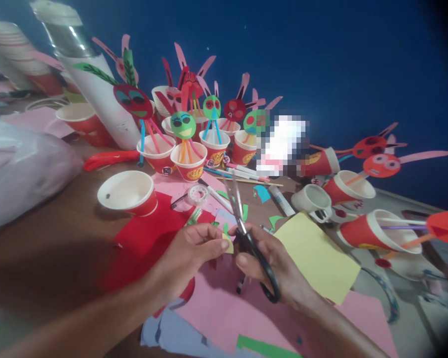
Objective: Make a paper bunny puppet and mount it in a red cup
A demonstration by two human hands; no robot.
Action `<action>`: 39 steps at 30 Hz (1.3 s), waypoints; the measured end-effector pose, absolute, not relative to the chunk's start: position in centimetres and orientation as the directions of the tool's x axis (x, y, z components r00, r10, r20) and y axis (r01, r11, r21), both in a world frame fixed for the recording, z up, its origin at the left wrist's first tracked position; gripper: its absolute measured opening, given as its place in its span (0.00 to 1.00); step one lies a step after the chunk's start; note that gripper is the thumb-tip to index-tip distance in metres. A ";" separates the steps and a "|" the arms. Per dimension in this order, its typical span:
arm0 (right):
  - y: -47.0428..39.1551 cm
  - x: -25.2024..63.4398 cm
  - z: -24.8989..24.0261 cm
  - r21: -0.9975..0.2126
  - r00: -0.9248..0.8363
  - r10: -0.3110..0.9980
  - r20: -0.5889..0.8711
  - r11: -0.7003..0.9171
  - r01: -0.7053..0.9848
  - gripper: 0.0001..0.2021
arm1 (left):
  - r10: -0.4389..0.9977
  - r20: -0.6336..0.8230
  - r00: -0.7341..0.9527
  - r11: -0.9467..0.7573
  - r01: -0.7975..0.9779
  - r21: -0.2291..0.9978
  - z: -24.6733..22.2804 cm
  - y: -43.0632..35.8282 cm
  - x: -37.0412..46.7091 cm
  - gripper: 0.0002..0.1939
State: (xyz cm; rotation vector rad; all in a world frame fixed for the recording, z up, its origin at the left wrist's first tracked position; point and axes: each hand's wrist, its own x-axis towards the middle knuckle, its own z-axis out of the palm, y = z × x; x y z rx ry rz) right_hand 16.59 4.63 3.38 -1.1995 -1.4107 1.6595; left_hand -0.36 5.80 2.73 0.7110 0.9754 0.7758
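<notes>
In the head view, the left hand (199, 251) is closed to a pinch, thumb against fingertips, and has hold of a small yellow paper piece (227, 244) over the pink paper (239, 318). Just beside it, the right hand (271, 263) is curled round the black handles of the scissors (246, 233), whose blades point up and away from the person, slightly apart. The scissors and the yellow piece are between the two hands, near the middle of the view. Red paper (144, 238) lies to the left, partly behind the left forearm, and a yellow sheet (317, 256) lies to the right, beyond the right hand. Beyond the hands are a tape roll (198, 195), a glue stick (281, 200), green scraps (245, 213) and a white mug (311, 201). An empty red-and-white paper cup (127, 191) stands on the left; farther back, a group of similar cups holds paper faces with long ears on coloured stems, among them a green face (183, 125). A green strip (265, 346) lies at the near edge, and a plastic bag (26, 171) at far left.
</notes>
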 end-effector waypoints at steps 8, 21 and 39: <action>5.6 18.9 4.7 -0.933 -0.625 0.699 -0.347 -0.189 0.307 0.17 | 0.847 -0.438 0.302 0.504 -0.197 0.841 3.7 6.9 -1.8 0.07; 5.4 18.8 4.6 -0.926 -0.640 0.682 -0.354 -0.162 0.340 0.15 | 0.816 -0.464 0.344 0.549 -0.210 0.809 3.5 7.3 -2.3 0.07; 5.4 18.7 4.3 -0.940 -0.638 0.696 -0.329 -0.180 0.289 0.13 | 0.801 -0.469 0.372 0.560 -0.189 0.806 3.7 7.5 -2.4 0.07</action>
